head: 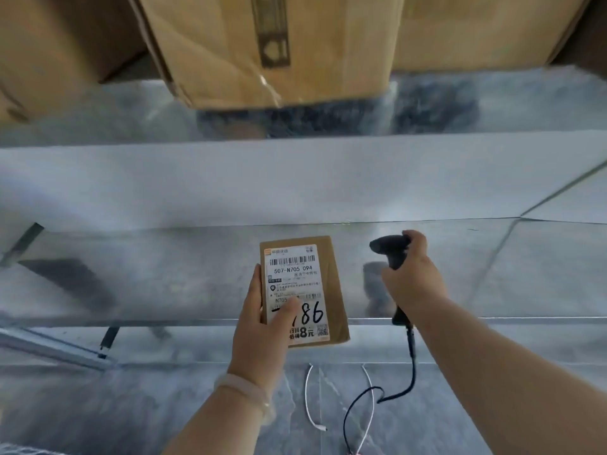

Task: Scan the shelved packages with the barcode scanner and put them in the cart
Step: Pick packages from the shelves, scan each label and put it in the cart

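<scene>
Brown package (331,280) ×1, head view, held over metal shelf (164,274) by left hand (259,330), thumb pressed on label (295,280), fingers wrapped behind | black scanner (391,246) ×1 gripped by right hand (414,277), fingers curled round it, just right of package, not touching | cardboard boxes (262,44) ×3 shelved above | black cable (412,366) ×1, white cable (307,399) ×1.

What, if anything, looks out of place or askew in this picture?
The large cardboard box on the upper shelf sits askew to the shelf edge, its tape wrinkled. The thumb of the left hand hides part of the package label.
</scene>
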The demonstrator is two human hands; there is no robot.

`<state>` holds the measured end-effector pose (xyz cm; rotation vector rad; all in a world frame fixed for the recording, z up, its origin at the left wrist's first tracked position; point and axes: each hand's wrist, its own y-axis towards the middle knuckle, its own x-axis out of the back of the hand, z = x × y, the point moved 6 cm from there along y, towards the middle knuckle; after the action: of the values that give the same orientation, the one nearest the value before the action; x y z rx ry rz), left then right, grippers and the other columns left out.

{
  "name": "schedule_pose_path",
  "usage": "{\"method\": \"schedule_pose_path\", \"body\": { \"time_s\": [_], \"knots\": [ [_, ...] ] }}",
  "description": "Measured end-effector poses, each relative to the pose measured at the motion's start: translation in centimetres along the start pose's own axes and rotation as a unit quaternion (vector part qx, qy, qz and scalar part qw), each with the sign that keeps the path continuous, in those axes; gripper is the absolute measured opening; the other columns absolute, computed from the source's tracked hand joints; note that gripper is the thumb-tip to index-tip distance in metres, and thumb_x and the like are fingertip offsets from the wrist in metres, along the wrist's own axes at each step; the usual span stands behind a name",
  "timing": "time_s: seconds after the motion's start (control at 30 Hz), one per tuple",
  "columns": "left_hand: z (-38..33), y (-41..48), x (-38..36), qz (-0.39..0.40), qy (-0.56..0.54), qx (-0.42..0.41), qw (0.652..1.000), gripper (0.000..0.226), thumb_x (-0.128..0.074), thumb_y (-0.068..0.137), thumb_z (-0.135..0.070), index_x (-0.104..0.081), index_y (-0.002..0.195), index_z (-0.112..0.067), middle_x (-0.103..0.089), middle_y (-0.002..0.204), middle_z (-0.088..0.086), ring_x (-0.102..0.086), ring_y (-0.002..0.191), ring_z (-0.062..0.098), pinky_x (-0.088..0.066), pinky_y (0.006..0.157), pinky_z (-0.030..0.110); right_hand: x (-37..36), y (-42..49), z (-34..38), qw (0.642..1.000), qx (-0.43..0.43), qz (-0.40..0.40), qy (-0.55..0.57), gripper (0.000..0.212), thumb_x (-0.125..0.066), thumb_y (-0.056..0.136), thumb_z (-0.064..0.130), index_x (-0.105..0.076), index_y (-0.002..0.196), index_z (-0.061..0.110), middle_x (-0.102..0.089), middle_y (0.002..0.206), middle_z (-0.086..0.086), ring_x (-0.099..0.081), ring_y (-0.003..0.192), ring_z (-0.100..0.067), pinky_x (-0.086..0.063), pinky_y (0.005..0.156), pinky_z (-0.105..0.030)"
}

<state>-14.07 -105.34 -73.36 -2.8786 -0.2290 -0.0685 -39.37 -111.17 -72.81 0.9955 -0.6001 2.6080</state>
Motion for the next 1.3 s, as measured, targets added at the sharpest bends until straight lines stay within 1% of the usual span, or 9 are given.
{"method": "schedule_pose_path", "body": {
  "time_s": [0.1, 0.27, 0.37, 0.47, 0.57, 0.8, 0.97, 1.17, 1.3],
  "knots": [
    [-2.5, -2.2, 1.3, -0.012, 0.020, 0.006, 1.000, 0.060, -0.059, 0.095, -0.015, -0.037, 0.145, -0.041, -0.067, 0.119, -0.013, -0.068, 0.090, 0.000, -0.051, 0.059, 0.009, 1.2, -4.3, 1.3, 1.000, 0.005, 0.029, 0.010, 0.066, -0.055, 0.085, 0.014, -0.021, 0.132, 0.044, -0.052, 0.104, 0.004, -0.060, 0.071, -0.021, -0.041, 0.037, -0.023],
    [-7.3, -6.7, 3.5, -0.016, 0.042, 0.016, 0.999, 0.058, -0.059, 0.096, -0.017, -0.037, 0.143, -0.043, -0.066, 0.113, -0.015, -0.067, 0.089, 0.002, -0.052, 0.060, 0.011, 3.4, -12.2, 4.8, 0.997, 0.041, 0.065, 0.020, 0.070, -0.056, 0.081, 0.013, -0.021, 0.131, 0.048, -0.056, 0.110, -0.001, -0.062, 0.082, -0.023, -0.053, 0.066, -0.037],
    [-10.1, -10.2, 5.1, -0.019, 0.061, 0.019, 0.998, 0.055, -0.059, 0.096, -0.017, -0.041, 0.139, -0.046, -0.067, 0.116, -0.012, -0.069, 0.093, 0.005, -0.058, 0.068, 0.021, 5.6, -18.0, 6.7, 0.995, 0.040, 0.089, 0.013, 0.067, -0.053, 0.083, 0.013, -0.020, 0.128, 0.050, -0.061, 0.097, 0.002, -0.062, 0.072, -0.020, -0.049, 0.052, -0.031],
    [-13.8, -14.4, 6.4, -0.022, 0.070, 0.020, 0.997, 0.053, -0.059, 0.096, -0.016, -0.041, 0.119, -0.061, -0.066, 0.108, -0.016, -0.067, 0.091, 0.005, -0.055, 0.062, 0.014, 8.9, -23.7, 8.7, 0.994, 0.040, 0.101, 0.019, 0.065, -0.051, 0.084, 0.013, -0.021, 0.126, 0.052, -0.057, 0.090, 0.009, -0.061, 0.068, -0.018, -0.043, 0.039, -0.026],
    [-17.6, -18.3, 7.6, -0.033, 0.069, 0.008, 0.997, 0.056, -0.059, 0.096, -0.015, -0.037, 0.106, -0.065, -0.065, 0.105, -0.018, -0.066, 0.093, 0.006, -0.053, 0.059, 0.012, 12.7, -28.3, 10.7, 0.993, 0.062, 0.097, 0.036, 0.063, -0.049, 0.084, 0.013, -0.024, 0.124, 0.055, -0.056, 0.091, 0.015, -0.061, 0.067, -0.019, -0.046, 0.038, -0.028],
    [-26.0, -26.5, 9.7, -0.080, 0.036, -0.045, 0.995, 0.052, -0.061, 0.095, -0.013, -0.038, 0.124, -0.049, -0.066, 0.108, -0.008, -0.065, 0.094, 0.007, -0.053, 0.062, 0.010, 20.9, -36.6, 16.3, 0.976, 0.181, 0.077, 0.090, 0.050, -0.057, 0.090, 0.029, -0.030, 0.119, 0.059, -0.063, 0.106, 0.008, -0.067, 0.081, -0.023, -0.057, 0.072, -0.044],
    [-32.7, -31.2, 11.2, -0.090, 0.006, -0.102, 0.991, 0.053, -0.062, 0.093, -0.006, -0.050, 0.108, -0.055, -0.070, 0.106, -0.011, -0.069, 0.094, 0.006, -0.054, 0.066, 0.013, 25.1, -43.3, 21.2, 0.952, 0.271, 0.084, 0.117, 0.048, -0.058, 0.091, 0.034, -0.030, 0.123, 0.056, -0.063, 0.111, 0.010, -0.067, 0.085, -0.024, -0.056, 0.076, -0.043],
    [-38.9, -33.5, 13.2, -0.123, -0.001, -0.177, 0.977, 0.057, -0.063, 0.092, -0.006, -0.051, 0.130, -0.046, -0.071, 0.115, -0.010, -0.069, 0.102, 0.011, -0.059, 0.084, 0.033, 28.6, -48.8, 27.3, 0.916, 0.366, 0.075, 0.146, 0.043, -0.057, 0.093, 0.039, -0.029, 0.124, 0.051, -0.064, 0.102, 0.006, -0.065, 0.079, -0.016, -0.055, 0.069, -0.033],
    [-41.4, -34.5, 14.1, -0.144, 0.012, -0.202, 0.969, 0.062, -0.060, 0.092, -0.009, -0.044, 0.128, -0.058, -0.070, 0.110, -0.018, -0.068, 0.097, 0.001, -0.057, 0.078, 0.021, 29.7, -51.3, 29.8, 0.902, 0.391, 0.085, 0.161, 0.040, -0.055, 0.094, 0.038, -0.029, 0.122, 0.051, -0.061, 0.102, 0.008, -0.066, 0.077, -0.017, -0.058, 0.069, -0.039]
  ]
}}
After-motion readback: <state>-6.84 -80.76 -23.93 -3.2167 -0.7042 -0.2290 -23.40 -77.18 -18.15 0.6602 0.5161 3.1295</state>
